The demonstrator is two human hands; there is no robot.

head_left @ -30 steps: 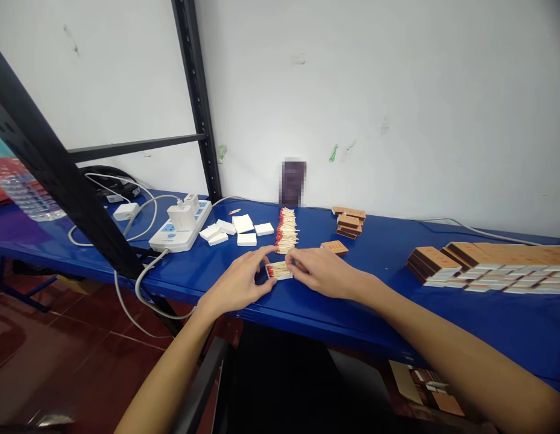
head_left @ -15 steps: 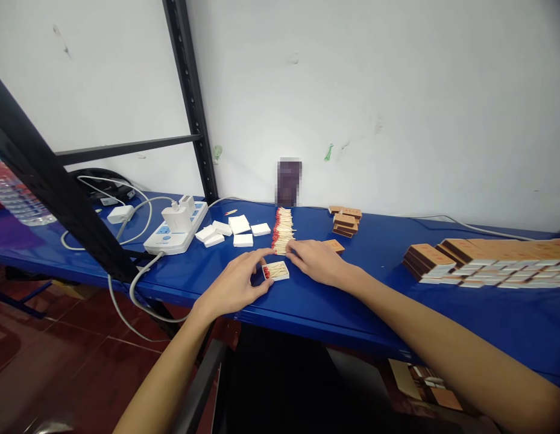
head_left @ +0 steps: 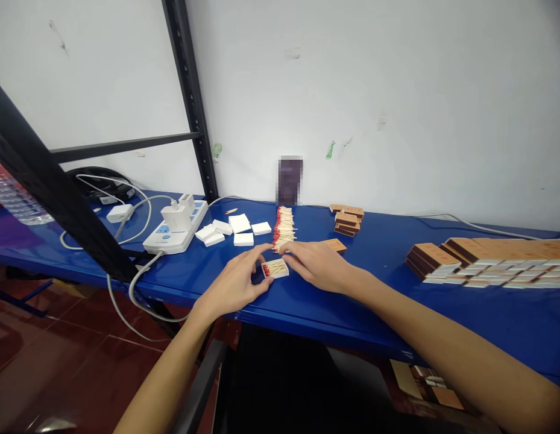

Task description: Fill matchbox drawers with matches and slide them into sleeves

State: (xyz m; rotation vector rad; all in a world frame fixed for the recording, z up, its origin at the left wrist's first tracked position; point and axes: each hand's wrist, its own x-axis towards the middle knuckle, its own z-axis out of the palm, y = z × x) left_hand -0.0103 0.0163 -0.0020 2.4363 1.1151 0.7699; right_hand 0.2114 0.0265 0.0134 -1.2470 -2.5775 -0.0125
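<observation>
A small white matchbox tray (head_left: 275,267) filled with red-tipped matches lies on the blue table (head_left: 379,301) near its front edge. My left hand (head_left: 237,281) pinches the tray's left end between thumb and fingers. My right hand (head_left: 316,263) rests at the tray's right side, fingers curled with the tips touching the tray and the near end of a long pile of loose matches (head_left: 284,226). A brown matchbox sleeve (head_left: 334,245) lies just beyond my right hand.
Several empty white trays (head_left: 234,230) and a white power strip (head_left: 173,229) with cables sit to the left. A small stack of brown sleeves (head_left: 348,219) lies behind; rows of filled boxes (head_left: 492,259) at right. A black rack post (head_left: 189,99) rises behind.
My right hand drew back from the match pile to the tray's right side. The left hand kept its hold on the tray, which shifted only slightly.
</observation>
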